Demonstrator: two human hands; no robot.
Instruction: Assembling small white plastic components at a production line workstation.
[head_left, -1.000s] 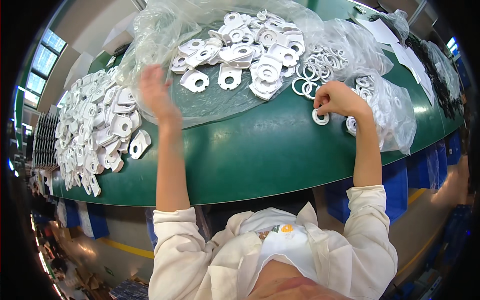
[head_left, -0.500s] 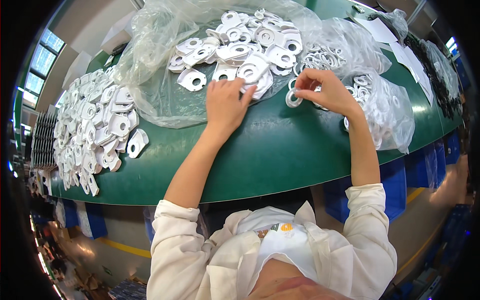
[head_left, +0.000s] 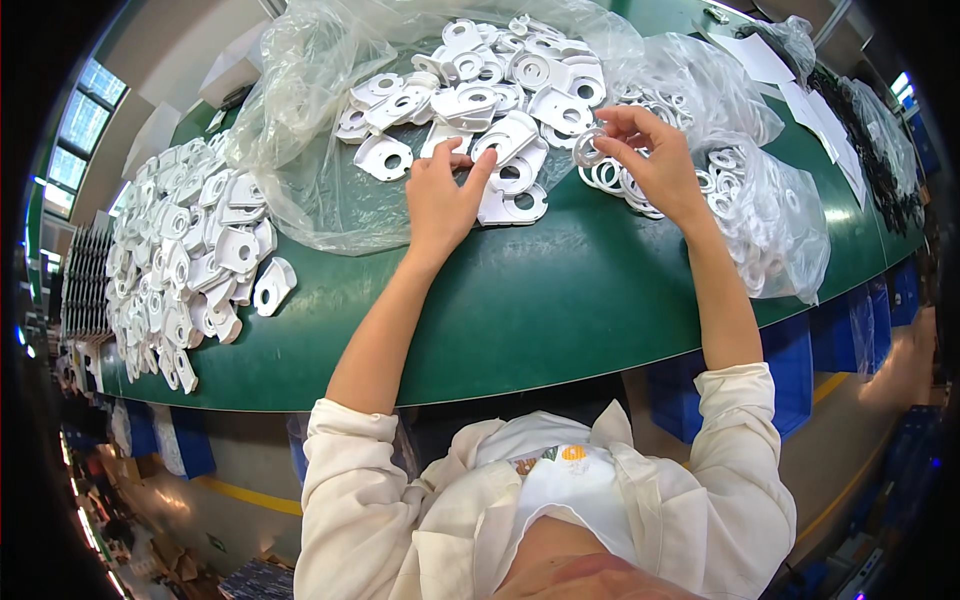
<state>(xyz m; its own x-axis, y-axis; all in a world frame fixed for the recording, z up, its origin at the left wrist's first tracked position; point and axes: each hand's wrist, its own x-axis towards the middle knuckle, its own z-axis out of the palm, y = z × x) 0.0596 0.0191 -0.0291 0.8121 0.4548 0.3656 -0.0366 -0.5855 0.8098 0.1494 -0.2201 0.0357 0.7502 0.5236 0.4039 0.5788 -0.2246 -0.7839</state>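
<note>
My left hand (head_left: 445, 195) is at the near edge of a heap of white plastic housings (head_left: 470, 100), thumb and fingers apart. Just right of its thumb, a housing with a round hole (head_left: 524, 203) lies at the heap's front. My right hand (head_left: 660, 165) pinches a pale, see-through-looking ring (head_left: 588, 148) between thumb and fingertips, raised over the table. Below and beside that hand lie several loose white rings (head_left: 605, 176), partly hidden by it.
A clear plastic sheet (head_left: 320, 205) lies under the heap on the green table (head_left: 480, 320). Many white parts (head_left: 190, 250) are piled at left. Bags of rings (head_left: 785, 230) stand at right, with paper sheets (head_left: 820, 125) behind. A blue bin (head_left: 785, 375) is below the table edge.
My right hand has lifted the ring away from me. My left hand has drawn back slightly, its thumb and fingers still apart, and a holed housing now shows at the heap's near edge.
</note>
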